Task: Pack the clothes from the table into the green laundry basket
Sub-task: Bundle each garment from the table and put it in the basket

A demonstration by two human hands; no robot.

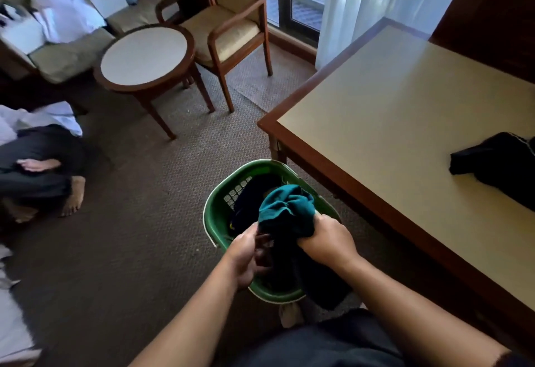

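Both hands, left hand (246, 253) and right hand (327, 239), clutch clothes over the green basket (215, 216) on brown carpet (144, 222) beside the table (390, 112)

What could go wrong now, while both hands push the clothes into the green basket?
1. Dark cloth hangs over the green basket's near rim and may slip onto the carpet.
2. The teal garment, gripped by the right hand, sits high and could spill out.
3. One dark garment on the table might be forgotten.
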